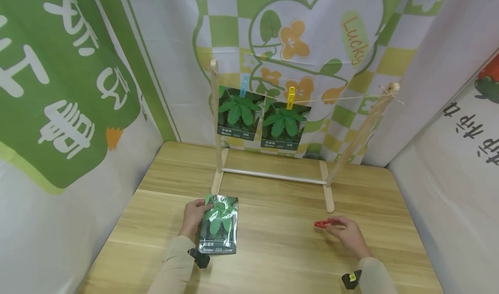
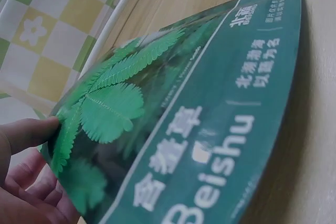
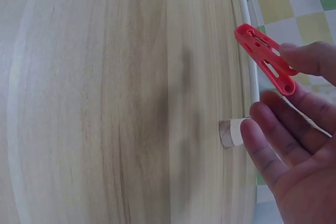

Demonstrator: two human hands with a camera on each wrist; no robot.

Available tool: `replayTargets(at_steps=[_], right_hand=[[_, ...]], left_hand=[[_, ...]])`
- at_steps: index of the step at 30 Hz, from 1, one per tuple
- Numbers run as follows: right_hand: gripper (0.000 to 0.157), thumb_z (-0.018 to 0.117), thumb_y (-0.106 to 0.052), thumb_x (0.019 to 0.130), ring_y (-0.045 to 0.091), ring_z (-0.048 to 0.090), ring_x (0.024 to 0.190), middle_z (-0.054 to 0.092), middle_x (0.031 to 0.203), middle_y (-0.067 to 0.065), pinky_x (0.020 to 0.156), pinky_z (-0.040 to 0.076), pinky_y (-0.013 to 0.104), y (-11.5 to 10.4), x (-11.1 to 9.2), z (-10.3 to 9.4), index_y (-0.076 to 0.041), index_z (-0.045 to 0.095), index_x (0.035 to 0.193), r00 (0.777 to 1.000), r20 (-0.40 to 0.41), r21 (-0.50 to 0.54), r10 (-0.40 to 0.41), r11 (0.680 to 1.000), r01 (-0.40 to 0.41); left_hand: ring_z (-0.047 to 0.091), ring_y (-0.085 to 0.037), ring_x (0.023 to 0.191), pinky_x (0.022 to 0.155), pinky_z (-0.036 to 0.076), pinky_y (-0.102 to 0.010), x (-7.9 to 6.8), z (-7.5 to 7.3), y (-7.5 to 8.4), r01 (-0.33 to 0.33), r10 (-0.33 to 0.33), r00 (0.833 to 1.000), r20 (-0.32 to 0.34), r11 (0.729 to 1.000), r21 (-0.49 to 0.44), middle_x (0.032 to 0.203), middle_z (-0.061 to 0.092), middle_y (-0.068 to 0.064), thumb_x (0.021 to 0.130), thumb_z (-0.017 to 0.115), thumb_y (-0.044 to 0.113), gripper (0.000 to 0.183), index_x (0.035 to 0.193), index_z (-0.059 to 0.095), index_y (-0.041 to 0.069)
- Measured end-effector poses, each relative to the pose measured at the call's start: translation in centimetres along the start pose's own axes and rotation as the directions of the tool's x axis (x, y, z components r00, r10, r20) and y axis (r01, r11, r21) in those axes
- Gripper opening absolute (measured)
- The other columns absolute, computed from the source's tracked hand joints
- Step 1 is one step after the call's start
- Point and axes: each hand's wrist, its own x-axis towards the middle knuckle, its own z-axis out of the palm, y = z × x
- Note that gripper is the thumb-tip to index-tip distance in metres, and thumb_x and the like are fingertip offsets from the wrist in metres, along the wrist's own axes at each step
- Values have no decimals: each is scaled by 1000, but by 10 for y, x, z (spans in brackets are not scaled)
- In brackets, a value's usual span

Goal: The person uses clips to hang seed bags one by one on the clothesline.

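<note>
A green seed packet [image 1: 219, 229] with a fern-like leaf picture is pinched at its left edge by my left hand [image 1: 192, 216]. In the left wrist view the thumb lies on the front of the packet [image 2: 173, 124], which tilts above the table. My right hand [image 1: 348, 233] holds a red clothespin [image 1: 322, 224] between thumb and index finger. Seen from the right wrist, the red clothespin [image 3: 265, 59] points away from the palm and the other fingers are loosely bent. Both hands are in front of a wooden stand [image 1: 273, 176] with a string [image 1: 331, 99] across its top.
Two similar packets hang from the string, the left one [image 1: 238, 116] by a blue clothespin [image 1: 244, 86], the right one [image 1: 286, 127] by a yellow clothespin [image 1: 290, 98]. The stand's right post [image 1: 360, 136] leans outward. Printed cloths [image 1: 269, 8] surround the wooden table [image 1: 273, 259].
</note>
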Motion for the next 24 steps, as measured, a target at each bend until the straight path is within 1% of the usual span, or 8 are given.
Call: replayTargets(at_steps=[2,6,9,12,14,18,20,24], right_hand=[[46,72,-20,88,32,63,108,64,120,22,89,56,42,-1,0,0,4,59,126,1000,4,21,7,1000,-7],[47,73,-19,87,25,64,105,67,116,18,86,56,28,-5,2,0,4,59,126,1000,-11,32,-7,999,8],[47,74,-19,86,17,63,99,69,111,15,81,52,18,-7,3,0,2,60,126,999,-29,23,-23,999,24],[46,74,-21,87,11,62,95,69,110,14,80,51,17,-10,3,-1,1,61,125,999,-43,26,-31,999,32],[46,73,-24,88,7,60,92,69,110,13,79,50,18,-13,3,-2,0,62,125,998,-51,29,-34,999,36],[48,73,-29,88,1,58,88,69,110,13,75,50,18,-17,3,-3,0,62,125,997,-70,40,-38,998,41],[49,73,-29,88,0,57,87,69,109,13,74,49,19,-18,3,-3,0,62,126,996,-78,40,-42,998,45],[51,73,-30,87,-1,58,87,69,109,12,77,49,18,-20,4,-5,-1,60,127,996,-89,63,-29,997,35]], left_hand=[[64,-26,97,86,52,-37,0,-1,0,5,-5,1000,10,1000,-6,113,67,-22,90,66,18,36,119,62,-3],[66,-24,94,85,53,-35,-1,-3,0,7,-6,1000,24,999,-38,114,67,-24,90,66,18,37,120,62,-4],[66,-21,92,81,53,-29,-1,-3,3,12,-10,1000,21,998,-59,116,67,-24,90,67,18,37,120,62,-3],[66,-16,88,74,52,-22,-2,-4,7,13,-12,1000,16,997,-82,117,67,-23,89,68,19,38,121,62,-2],[65,-14,86,71,51,-20,-3,-4,10,18,-17,1000,13,995,-94,117,67,-22,89,68,20,39,121,62,-1],[63,-14,88,72,52,-20,-6,-5,16,19,-18,1000,11,994,-108,120,65,-22,89,68,20,40,122,62,-2],[64,-15,89,73,52,-20,-8,-6,20,26,-25,1000,7,994,-104,121,65,-22,89,68,20,40,122,62,-2],[63,-14,89,73,52,-20,-12,-6,27,19,-18,1000,9,995,-94,121,64,-22,90,67,22,41,123,61,-2]])
